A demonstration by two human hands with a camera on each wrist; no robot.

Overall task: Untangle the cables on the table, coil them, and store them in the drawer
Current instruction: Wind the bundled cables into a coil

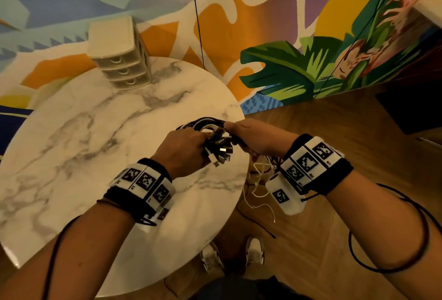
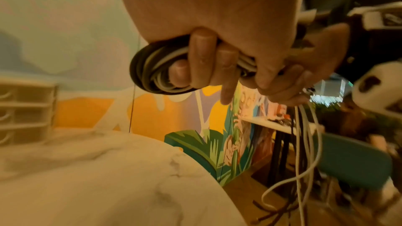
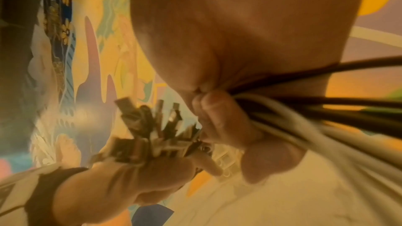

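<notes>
Above the tabletop point(image 1: 71, 132) edge farthest from the drawer unit point(image 1: 119, 60), the left hand point(image 1: 184, 149) curls round the coiled cable bundle point(image 2: 147, 68) while the right hand point(image 1: 253, 137) pinches its limp, light, springy strands, best gripped across all loops.

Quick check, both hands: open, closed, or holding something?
Left hand: closed, fingers curled round the coiled end of the cable bundle.
Right hand: closed, gripping the same bundle where its loose ends trail off the table.
</notes>
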